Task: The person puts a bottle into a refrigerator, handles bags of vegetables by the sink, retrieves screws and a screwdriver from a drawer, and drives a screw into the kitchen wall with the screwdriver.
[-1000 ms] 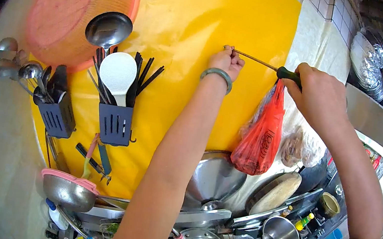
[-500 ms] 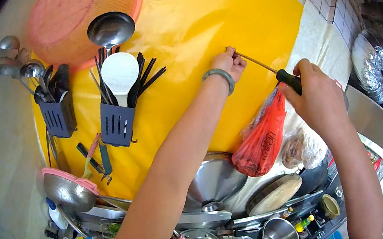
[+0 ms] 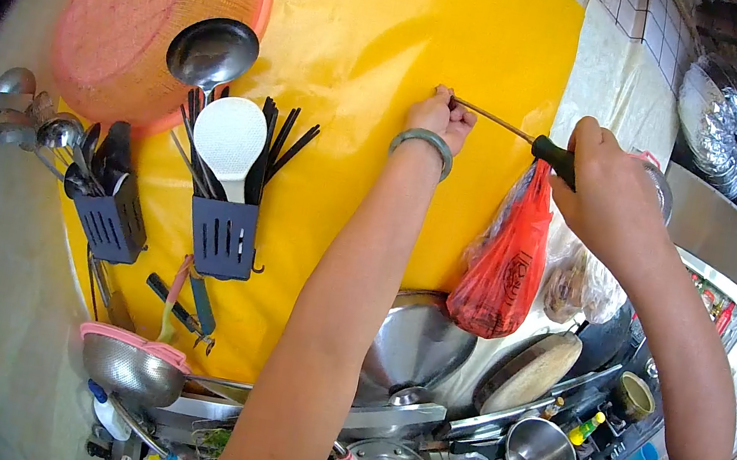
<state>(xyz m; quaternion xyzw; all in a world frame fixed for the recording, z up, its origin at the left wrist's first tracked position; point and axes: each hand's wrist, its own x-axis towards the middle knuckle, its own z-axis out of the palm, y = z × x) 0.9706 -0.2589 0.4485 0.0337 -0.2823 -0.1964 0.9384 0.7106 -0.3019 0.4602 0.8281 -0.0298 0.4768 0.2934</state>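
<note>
A screwdriver with a dark green handle (image 3: 554, 160) is gripped in my right hand (image 3: 611, 188), its long thin shaft pointing left. My left hand (image 3: 440, 120), with a green bangle at the wrist, has its fingers pinched together at the shaft's tip, against the yellow sheet (image 3: 361, 44) on the wall. Whatever lies between those fingers is too small to make out. Just below the screwdriver handle hangs a red plastic bag (image 3: 503, 272).
An orange basket (image 3: 120, 23) and two dark utensil holders (image 3: 223, 240) hang at left. A strainer (image 3: 132, 371), large metal lid (image 3: 422, 346), steel pot (image 3: 540, 457) and chopping board (image 3: 528, 374) are below. A foil duct (image 3: 724, 114) is at upper right.
Both hands have shifted slightly right in view since the earliest frame. The fingers of my right hand have changed position a little around the screwdriver handle.
</note>
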